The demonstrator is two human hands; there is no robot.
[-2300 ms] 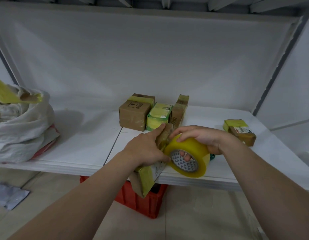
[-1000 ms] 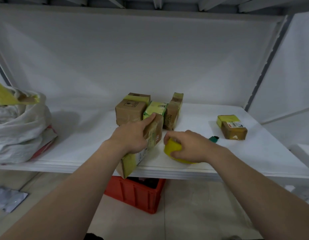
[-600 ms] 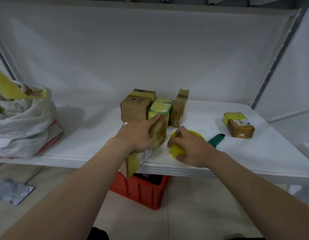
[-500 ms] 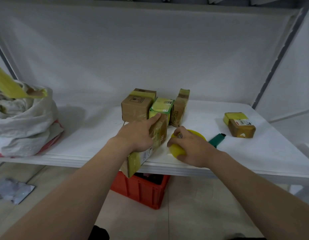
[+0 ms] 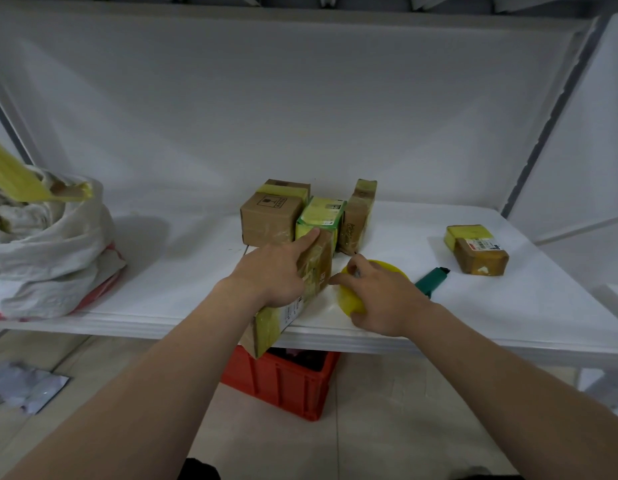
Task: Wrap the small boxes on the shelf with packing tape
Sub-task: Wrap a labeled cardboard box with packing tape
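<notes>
My left hand [image 5: 276, 271] grips a long taped cardboard box [image 5: 293, 299] that lies on the white shelf [image 5: 169, 271] with its near end past the front edge. My right hand [image 5: 380, 296] holds the yellow tape roll [image 5: 352, 299], which lies flat on the shelf beside the box. Behind them stand a brown box [image 5: 271, 221], a green box [image 5: 319, 216] and a narrow box [image 5: 357, 216], each with yellow tape. Another taped box [image 5: 477, 249] lies at the right.
A green cutter [image 5: 432, 280] lies on the shelf right of the roll. A white sack [image 5: 47, 244] fills the shelf's left end. A red crate [image 5: 283, 382] stands on the floor under the shelf. Shelf posts rise at both sides.
The roll went from held upright against the box down onto the shelf, lying flat. The box was pushed forward toward the standing boxes. Both hands have kept their hold.
</notes>
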